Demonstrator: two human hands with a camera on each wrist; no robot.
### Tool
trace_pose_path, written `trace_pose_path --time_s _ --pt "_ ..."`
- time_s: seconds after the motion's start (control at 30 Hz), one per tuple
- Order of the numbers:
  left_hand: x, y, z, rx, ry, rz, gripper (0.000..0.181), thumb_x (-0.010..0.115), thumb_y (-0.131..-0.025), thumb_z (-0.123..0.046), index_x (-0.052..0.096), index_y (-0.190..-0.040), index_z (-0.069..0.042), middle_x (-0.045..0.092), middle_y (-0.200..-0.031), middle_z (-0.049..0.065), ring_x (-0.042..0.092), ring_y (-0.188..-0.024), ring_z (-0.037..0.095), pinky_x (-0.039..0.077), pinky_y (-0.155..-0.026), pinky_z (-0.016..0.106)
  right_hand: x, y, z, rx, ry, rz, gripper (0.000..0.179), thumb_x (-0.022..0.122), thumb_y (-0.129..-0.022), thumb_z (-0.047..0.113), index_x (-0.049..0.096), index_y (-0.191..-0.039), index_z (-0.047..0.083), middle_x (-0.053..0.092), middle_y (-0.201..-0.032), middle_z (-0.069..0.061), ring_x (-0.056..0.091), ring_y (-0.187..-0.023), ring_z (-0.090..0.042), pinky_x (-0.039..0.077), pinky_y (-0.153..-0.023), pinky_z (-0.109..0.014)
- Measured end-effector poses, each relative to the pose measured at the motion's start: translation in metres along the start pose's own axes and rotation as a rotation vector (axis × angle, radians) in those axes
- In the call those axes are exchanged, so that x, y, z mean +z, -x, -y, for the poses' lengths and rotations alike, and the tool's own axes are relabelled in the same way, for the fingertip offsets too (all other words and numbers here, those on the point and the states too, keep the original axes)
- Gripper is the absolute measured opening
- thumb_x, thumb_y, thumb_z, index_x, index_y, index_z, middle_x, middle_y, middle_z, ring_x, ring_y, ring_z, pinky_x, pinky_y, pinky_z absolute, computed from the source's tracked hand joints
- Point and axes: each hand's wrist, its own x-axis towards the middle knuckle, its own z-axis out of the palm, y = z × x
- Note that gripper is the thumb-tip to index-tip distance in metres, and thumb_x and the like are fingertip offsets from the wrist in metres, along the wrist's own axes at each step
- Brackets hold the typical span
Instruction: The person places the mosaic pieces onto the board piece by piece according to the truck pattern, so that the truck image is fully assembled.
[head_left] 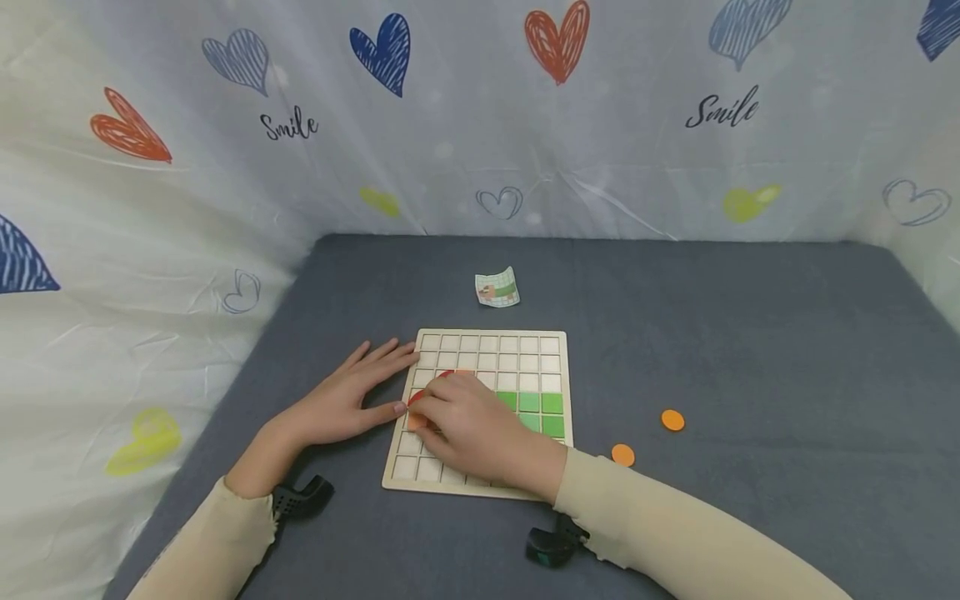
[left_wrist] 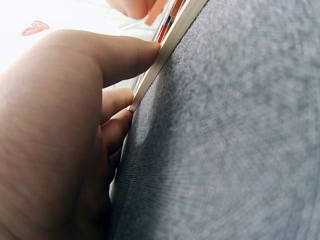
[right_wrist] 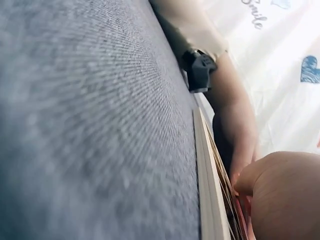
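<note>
A wooden grid board [head_left: 480, 493] with square cells lies on the table. My left hand [head_left: 341, 398] is spread along its left side, fingertips and thumb touching the edge. Over the board's left half, my right hand [head_left: 472, 425] has its fingers bent down; in the left wrist view its fingertips pinch a thin orange tile [left_wrist: 156, 12]. Green tiles [head_left: 552, 403] in lighter and darker shades fill several cells on the right. Some red pieces [head_left: 417, 397] and a salmon tile [head_left: 465, 372] show around the right fingers. The cells beneath that hand are hidden.
Two orange round discs, a nearer one [head_left: 622, 454] and a farther one [head_left: 672, 420], lie right of the board. A small curled picture card [head_left: 497, 287] with a grid pattern is behind it. A white curtain [head_left: 450, 125] with printed hearts borders the grey table [head_left: 765, 350].
</note>
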Motion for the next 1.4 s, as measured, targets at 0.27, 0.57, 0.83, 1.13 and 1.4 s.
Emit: trace_pose_path --time_s 0.27,0.57,0.83,1.13,1.4 --pt "0.000 -0.001 0.001 0.005 -0.002 0.002 0.074 0.069 -0.109 -0.044 0.038 -0.173 -0.022 0.029 -0.179 0.000 0.019 -0.167 0.031 0.002 -0.135 0.061 0.005 -0.005 0.001 0.042 0.015 0.014 0.010 0.075 -0.107 0.025 0.081 -0.108 0.017 0.071 -0.104 0.005 0.068 -0.100 -0.018 0.055 -0.092 -0.037" --pt "0.002 -0.002 0.001 0.006 -0.006 0.008 0.074 0.068 -0.110 -0.045 0.037 -0.173 -0.023 0.028 -0.179 -0.001 0.018 -0.167 0.031 0.001 -0.135 0.060 0.006 -0.004 0.000 0.076 -0.019 0.019 0.010 0.076 -0.105 0.024 0.082 -0.110 0.017 0.074 -0.107 0.005 0.068 -0.100 -0.016 0.054 -0.093 -0.035" --pt "0.000 -0.001 0.003 -0.002 -0.008 0.008 0.075 0.069 -0.108 -0.046 0.037 -0.173 -0.023 0.030 -0.179 0.000 0.019 -0.167 0.031 0.001 -0.135 0.060 0.004 -0.005 0.001 0.069 -0.048 0.016 0.013 0.076 -0.106 0.023 0.082 -0.115 0.016 0.075 -0.110 0.006 0.068 -0.104 -0.015 0.053 -0.095 -0.035" --pt "-0.001 0.000 0.001 -0.012 0.000 0.007 0.080 0.072 -0.105 -0.051 0.038 -0.172 -0.025 0.031 -0.178 -0.002 0.019 -0.167 0.029 0.002 -0.135 0.060 -0.001 0.001 0.005 0.040 -0.045 0.010 0.012 0.074 -0.105 0.021 0.081 -0.113 0.015 0.073 -0.106 0.005 0.062 -0.092 -0.015 0.051 -0.087 -0.034" --pt "0.000 -0.002 0.001 -0.014 -0.006 0.009 0.082 0.073 -0.105 -0.051 0.037 -0.173 -0.025 0.031 -0.178 -0.001 0.019 -0.167 0.031 0.002 -0.135 0.061 -0.011 0.014 0.009 -0.019 -0.008 0.006 0.017 0.074 -0.102 0.018 0.081 -0.115 0.011 0.071 -0.109 0.002 0.062 -0.093 -0.016 0.051 -0.081 -0.033"
